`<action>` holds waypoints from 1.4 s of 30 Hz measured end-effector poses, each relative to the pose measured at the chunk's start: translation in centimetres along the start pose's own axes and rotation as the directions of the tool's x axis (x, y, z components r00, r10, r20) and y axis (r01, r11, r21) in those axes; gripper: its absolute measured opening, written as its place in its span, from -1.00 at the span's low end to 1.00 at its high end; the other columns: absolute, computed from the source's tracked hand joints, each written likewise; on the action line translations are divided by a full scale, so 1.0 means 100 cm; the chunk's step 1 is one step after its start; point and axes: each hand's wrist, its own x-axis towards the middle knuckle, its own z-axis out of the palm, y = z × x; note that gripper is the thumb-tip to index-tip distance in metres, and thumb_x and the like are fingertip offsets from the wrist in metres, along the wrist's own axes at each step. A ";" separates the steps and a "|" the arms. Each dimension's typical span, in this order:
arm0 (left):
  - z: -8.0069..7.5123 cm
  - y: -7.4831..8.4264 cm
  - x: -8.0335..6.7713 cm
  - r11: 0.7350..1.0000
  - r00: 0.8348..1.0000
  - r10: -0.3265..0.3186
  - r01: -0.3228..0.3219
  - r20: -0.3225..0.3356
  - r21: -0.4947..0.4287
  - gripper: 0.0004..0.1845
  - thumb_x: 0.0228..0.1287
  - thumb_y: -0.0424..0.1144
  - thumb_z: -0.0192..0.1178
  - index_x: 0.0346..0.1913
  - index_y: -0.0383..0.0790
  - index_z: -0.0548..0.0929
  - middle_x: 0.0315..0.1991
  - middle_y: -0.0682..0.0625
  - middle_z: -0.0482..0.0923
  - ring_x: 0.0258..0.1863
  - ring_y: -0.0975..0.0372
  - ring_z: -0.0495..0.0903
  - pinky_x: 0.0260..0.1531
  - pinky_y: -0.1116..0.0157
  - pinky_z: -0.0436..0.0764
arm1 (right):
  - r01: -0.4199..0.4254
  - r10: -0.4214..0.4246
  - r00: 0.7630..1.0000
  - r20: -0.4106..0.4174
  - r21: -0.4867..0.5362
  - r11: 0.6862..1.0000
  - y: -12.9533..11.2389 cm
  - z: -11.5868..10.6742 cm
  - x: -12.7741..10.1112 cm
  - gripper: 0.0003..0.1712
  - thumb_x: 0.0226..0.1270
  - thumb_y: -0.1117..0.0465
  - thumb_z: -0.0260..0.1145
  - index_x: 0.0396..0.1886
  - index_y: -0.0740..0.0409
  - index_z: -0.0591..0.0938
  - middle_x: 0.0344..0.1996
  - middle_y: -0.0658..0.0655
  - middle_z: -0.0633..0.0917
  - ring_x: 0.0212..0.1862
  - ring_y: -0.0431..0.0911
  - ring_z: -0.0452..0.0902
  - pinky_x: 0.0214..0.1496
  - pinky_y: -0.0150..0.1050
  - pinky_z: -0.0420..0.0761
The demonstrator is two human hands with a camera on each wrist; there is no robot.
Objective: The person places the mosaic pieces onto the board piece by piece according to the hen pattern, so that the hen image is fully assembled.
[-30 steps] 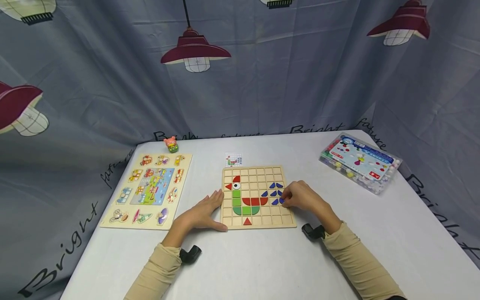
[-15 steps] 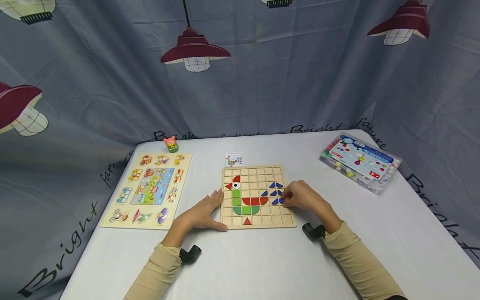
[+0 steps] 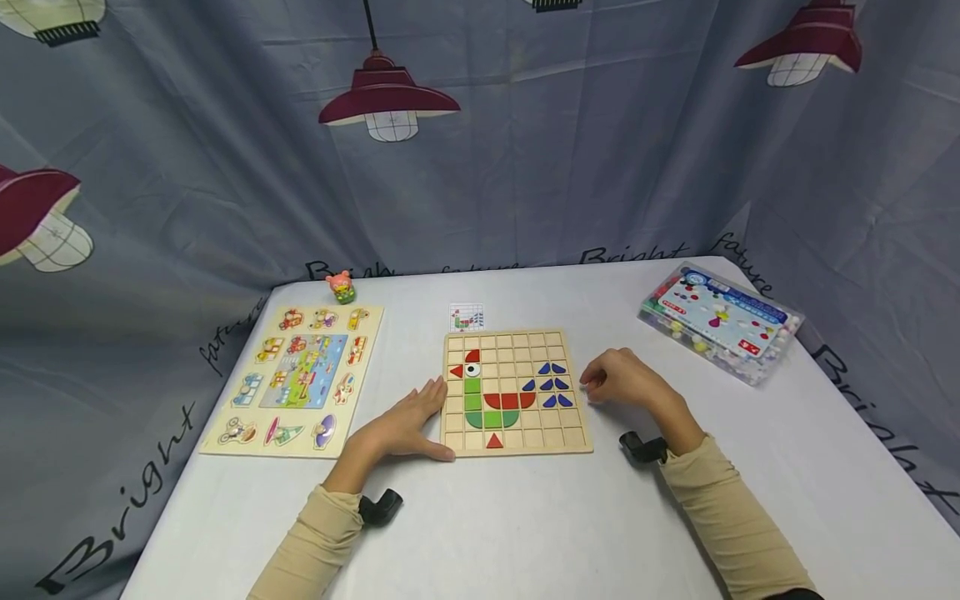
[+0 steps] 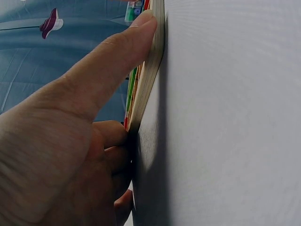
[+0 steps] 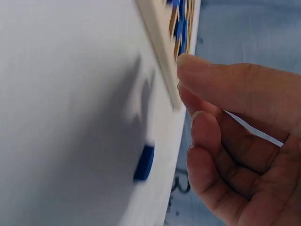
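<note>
Your right hand (image 3: pixel 626 382) has come off the blue pieces and now sits just right of the square wooden grid board (image 3: pixel 514 392), at the middle right of the head view; half a second ago its fingers were on the lowest blue shapes. Those fingers are loosely curled and hold nothing, as the right wrist view shows, with the thumb tip close to the board's edge (image 5: pixel 162 52). A small blue piece (image 5: pixel 143 162) lies on the white surface (image 3: pixel 525 525) in that wrist view, near your fingers and apart from the board.

Your left hand (image 3: pixel 405 427) has not shifted: it lies flat at the board's lower left corner, fingers straight along the left edge and the thumb pressed against the near edge, which the left wrist view (image 4: pixel 150 70) confirms.

On the board you have a red, green and white bird figure (image 3: pixel 483 396) at the left and six blue leaf-shaped pieces (image 3: pixel 550 385) at the right.

At the left of the frame lies a pale wooden peg puzzle with vehicle pictures (image 3: pixel 300 379), with a small pink and green toy figure (image 3: pixel 341 287) behind it. A little pattern card (image 3: pixel 467 317) lies just behind the board. A clear plastic box of coloured beads (image 3: pixel 718 321) sits at the upper right of the surface.
</note>
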 end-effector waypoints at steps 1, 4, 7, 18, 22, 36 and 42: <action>0.000 0.000 0.000 1.000 1.000 0.000 0.000 0.001 -0.001 0.27 -0.06 0.25 0.43 0.55 -0.26 -0.08 0.59 -0.11 -0.24 0.59 0.09 -0.23 0.59 0.09 -0.16 | -0.009 0.009 1.000 -0.003 0.001 1.000 0.004 -0.003 0.000 -0.77 0.01 0.37 0.45 -0.26 0.29 0.76 -0.49 0.02 0.72 -0.43 -0.20 0.52 -0.38 -0.37 0.52; 0.000 0.000 0.000 1.000 1.000 -0.001 0.001 0.003 -0.003 0.27 -0.06 0.25 0.43 0.55 -0.27 -0.08 0.59 -0.11 -0.23 0.59 0.09 -0.23 0.59 0.09 -0.15 | -0.045 0.046 0.999 -0.016 0.013 0.999 0.017 -0.010 -0.001 -0.76 0.03 0.37 0.45 -0.23 0.30 0.75 -0.45 0.04 0.73 -0.40 -0.18 0.53 -0.37 -0.36 0.52; 0.000 0.000 -0.001 1.000 1.000 -0.004 0.004 0.006 -0.006 0.27 -0.06 0.25 0.43 0.55 -0.26 -0.08 0.59 -0.11 -0.23 0.59 0.09 -0.23 0.59 0.09 -0.15 | -0.068 0.069 0.997 -0.019 0.023 0.997 0.027 -0.017 -0.003 -0.75 0.04 0.36 0.46 -0.23 0.31 0.75 -0.42 0.08 0.73 -0.38 -0.15 0.53 -0.37 -0.35 0.53; 0.000 -0.001 0.000 1.000 1.000 -0.005 0.005 0.006 -0.006 0.27 -0.05 0.25 0.42 0.55 -0.25 -0.10 0.59 -0.11 -0.25 0.59 0.09 -0.24 0.59 0.09 -0.15 | -0.151 0.143 0.982 0.125 0.055 0.987 0.044 -0.024 -0.009 -0.89 0.09 0.33 0.42 -0.33 0.19 0.76 -0.44 0.05 0.70 -0.36 -0.11 0.48 -0.33 -0.32 0.49; 0.000 -0.001 0.000 1.000 1.000 0.000 0.000 0.008 -0.006 0.27 -0.05 0.25 0.43 0.55 -0.26 -0.09 0.59 -0.11 -0.24 0.59 0.08 -0.23 0.59 0.08 -0.15 | -0.172 0.166 0.979 0.120 0.045 0.984 0.046 -0.024 -0.009 -0.87 0.11 0.30 0.43 -0.31 0.19 0.76 -0.36 0.10 0.72 -0.33 -0.08 0.49 -0.30 -0.31 0.52; -0.001 0.000 0.001 1.000 1.000 0.002 -0.002 0.011 -0.009 0.27 -0.05 0.25 0.42 0.55 -0.25 -0.09 0.59 -0.10 -0.24 0.59 0.08 -0.24 0.59 0.08 -0.15 | -0.179 0.181 0.980 -0.088 0.025 0.983 0.040 -0.009 0.006 -0.72 0.11 0.18 0.46 -0.25 0.29 0.75 -0.37 0.15 0.72 -0.34 -0.07 0.49 -0.37 -0.32 0.47; 0.000 -0.001 0.001 1.000 1.000 0.005 -0.005 0.006 -0.003 0.27 -0.05 0.26 0.42 0.55 -0.26 -0.09 0.59 -0.11 -0.24 0.59 0.08 -0.24 0.59 0.08 -0.16 | -0.154 0.156 0.985 -0.079 0.032 0.988 0.038 -0.006 0.009 -0.67 0.09 0.31 0.45 -0.12 0.34 0.71 -0.34 0.16 0.71 -0.32 -0.08 0.51 -0.29 -0.30 0.54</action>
